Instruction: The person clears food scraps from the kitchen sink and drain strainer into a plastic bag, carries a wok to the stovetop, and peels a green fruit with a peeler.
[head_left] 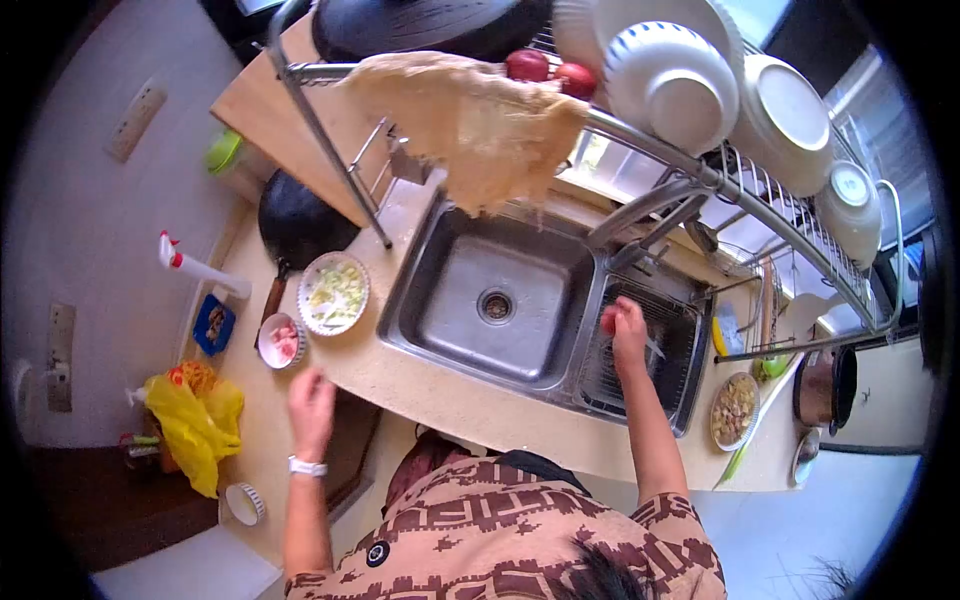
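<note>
My right hand is closed over the small sink basin. From it, a narrow pale blade of what looks like a knife points to the right, and a red end, apparently the handle, shows on the other side of my fingers. My left hand hangs at the counter's front edge, just below a small white bowl of pink meat pieces. Its fingers are small and blurred, and nothing shows in them. Behind the meat bowl is a white scalloped bowl with chopped pale-green vegetable.
A large sink basin lies between my hands. Overhead, a metal dish rack carries bowls, with a tan cloth draped over it. A black wok and yellow bag stand left; a plate of chopped food sits right.
</note>
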